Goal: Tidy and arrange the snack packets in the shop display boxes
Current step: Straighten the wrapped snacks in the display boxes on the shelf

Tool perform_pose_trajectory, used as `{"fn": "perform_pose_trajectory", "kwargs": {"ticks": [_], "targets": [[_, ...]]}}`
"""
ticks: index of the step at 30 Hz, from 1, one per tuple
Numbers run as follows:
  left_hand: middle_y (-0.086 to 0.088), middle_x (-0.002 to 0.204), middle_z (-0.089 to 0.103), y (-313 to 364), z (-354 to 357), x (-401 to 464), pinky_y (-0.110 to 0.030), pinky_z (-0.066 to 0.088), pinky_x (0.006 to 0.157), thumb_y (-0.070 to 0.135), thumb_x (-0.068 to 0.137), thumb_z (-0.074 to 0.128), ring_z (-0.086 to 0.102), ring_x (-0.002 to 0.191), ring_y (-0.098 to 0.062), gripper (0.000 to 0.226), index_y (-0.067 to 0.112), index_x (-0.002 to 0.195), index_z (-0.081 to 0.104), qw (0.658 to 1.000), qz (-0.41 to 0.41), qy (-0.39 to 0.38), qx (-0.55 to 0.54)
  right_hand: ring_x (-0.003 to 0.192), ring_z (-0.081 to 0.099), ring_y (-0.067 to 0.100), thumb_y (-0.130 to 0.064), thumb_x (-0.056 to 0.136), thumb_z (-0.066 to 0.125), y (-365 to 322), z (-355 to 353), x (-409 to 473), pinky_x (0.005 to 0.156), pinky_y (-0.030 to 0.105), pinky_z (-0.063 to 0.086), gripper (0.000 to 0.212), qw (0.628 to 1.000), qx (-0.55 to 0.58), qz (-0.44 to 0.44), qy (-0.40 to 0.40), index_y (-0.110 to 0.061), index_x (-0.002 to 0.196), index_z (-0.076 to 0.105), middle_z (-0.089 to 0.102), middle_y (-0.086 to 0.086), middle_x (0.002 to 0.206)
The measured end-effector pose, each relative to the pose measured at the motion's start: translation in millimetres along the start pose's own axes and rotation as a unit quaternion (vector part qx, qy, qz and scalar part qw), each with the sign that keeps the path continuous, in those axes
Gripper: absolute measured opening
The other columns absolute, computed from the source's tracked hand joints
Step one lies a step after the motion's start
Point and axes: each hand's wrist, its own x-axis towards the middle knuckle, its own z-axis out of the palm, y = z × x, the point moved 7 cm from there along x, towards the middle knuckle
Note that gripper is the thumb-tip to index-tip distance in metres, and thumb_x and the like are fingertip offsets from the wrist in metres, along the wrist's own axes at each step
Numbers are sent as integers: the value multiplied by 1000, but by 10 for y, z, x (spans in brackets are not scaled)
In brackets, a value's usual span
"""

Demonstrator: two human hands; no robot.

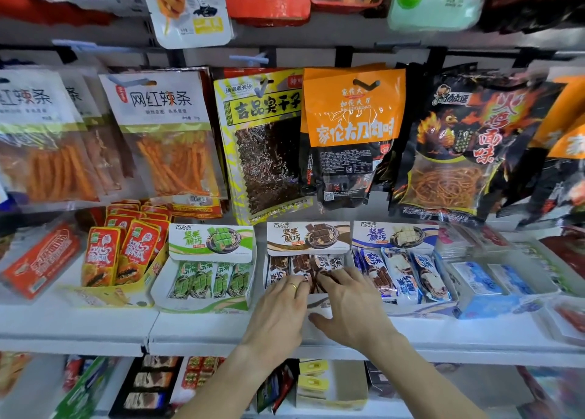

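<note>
Head view | brown packets (304, 268) upright, directly ahead of fingertips | left hand (278, 311), right hand (351, 304) equally near, fingers extended, touching packets, nothing grasped

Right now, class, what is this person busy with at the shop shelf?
A person is tidying snack packets in the middle display box, the brown one. Both the left hand and the right hand rest with fingers spread on the brown packets inside it. The green box and the blue box on either side sit untouched.
</note>
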Motion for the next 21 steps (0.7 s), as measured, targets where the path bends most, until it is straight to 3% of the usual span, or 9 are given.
{"fn": "perform_pose_trajectory", "kwargs": {"ticks": [3, 8, 12, 17, 19, 21], "targets": [[-2, 148, 44, 3, 11, -8, -32, 36, 113, 3, 82, 63, 45, 136, -22, 64, 14, 142, 45, 1000, 9, 2, 18, 80, 61, 32, -62, 51, 77, -3, -81, -35, 72, 42, 54, 51, 998, -53, 18, 24, -16, 71, 67, 63, 5, 78], [-1, 150, 46, -34, 40, -12, -34, 34, 116, 7, 76, 72, 43, 140, -22, 73, 19, 143, 46, 999, 9, -6, 34, 102, 59, 28, -64, 64, 63, -83, -27, 12, 87, 41, 51, 55, 999, -37, -16, 12, -21, 99, 66, 63, 0, 106], [-4, 158, 35, 6, 27, 6, -36, 26, 121, 7, 84, 65, 31, 148, -24, 70, 19, 148, 39, 998, 25, -19, 56, 90, 62, 28, -64, 59, 62, -98, 47, -3, 80, 40, 53, 58, 999, -32, 8, -14, -19, 96, 69, 63, 0, 99], [-6, 161, 31, -14, 0, -3, -37, 20, 123, 10, 83, 70, 26, 151, -25, 76, 15, 151, 37, 998, 8, -25, 65, 111, 61, 33, -63, 63, 66, -157, 71, -20, 93, 42, 55, 89, 1000, -9, -7, 7, -6, 131, 59, 61, 11, 129], [-6, 165, 24, -12, -26, -16, -37, 19, 123, 6, 86, 63, 19, 153, -24, 74, 16, 153, 32, 998, 12, -21, 60, 108, 63, 33, -62, 61, 71, -105, 23, -58, 91, 44, 55, 84, 999, -39, 5, 15, -4, 122, 64, 65, 13, 122], [-5, 166, 21, -4, -25, -21, -38, 19, 123, 4, 88, 61, 16, 154, -23, 76, 17, 155, 28, 998, 16, -20, 59, 95, 65, 31, -64, 58, 73, -76, -8, -109, 85, 43, 56, 75, 998, -66, 4, 21, -6, 105, 70, 70, 10, 101]]}}
